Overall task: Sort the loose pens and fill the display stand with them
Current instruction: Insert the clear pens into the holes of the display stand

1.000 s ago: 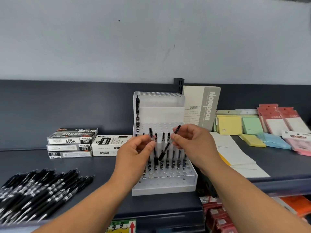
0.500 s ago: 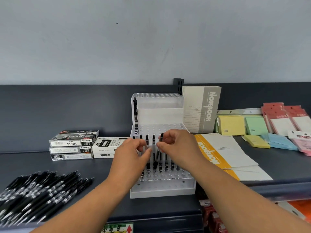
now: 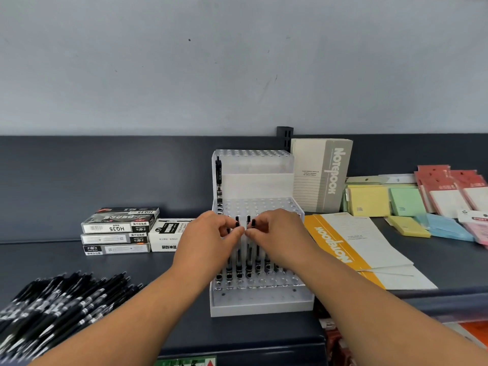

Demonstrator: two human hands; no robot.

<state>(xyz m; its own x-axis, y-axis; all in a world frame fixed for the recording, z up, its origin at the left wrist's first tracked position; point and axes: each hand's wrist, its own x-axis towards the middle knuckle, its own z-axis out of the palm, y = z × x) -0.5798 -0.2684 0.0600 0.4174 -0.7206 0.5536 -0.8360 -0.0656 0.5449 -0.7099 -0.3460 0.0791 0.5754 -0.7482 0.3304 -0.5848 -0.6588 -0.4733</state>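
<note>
Head view: left hand point(image 3: 208, 243) and right hand point(image 3: 278, 233) pinch pens point(image 3: 248, 260) in stand point(image 3: 261, 305); few seated, most of loose pile point(image 3: 52, 305) unplaced.

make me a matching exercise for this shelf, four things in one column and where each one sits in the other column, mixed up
Things
1. heap of loose black pens
2. translucent white plastic display stand with rows of holes
3. grey and cream notebook
4. orange and white notebook

Places
A. standing upright against the dark back panel
B. lying flat at the right of the dark grey shelf
C. heaped at the near left
D. in the centre, front rows partly filled

Pairs: 1-C, 2-D, 3-A, 4-B
</note>
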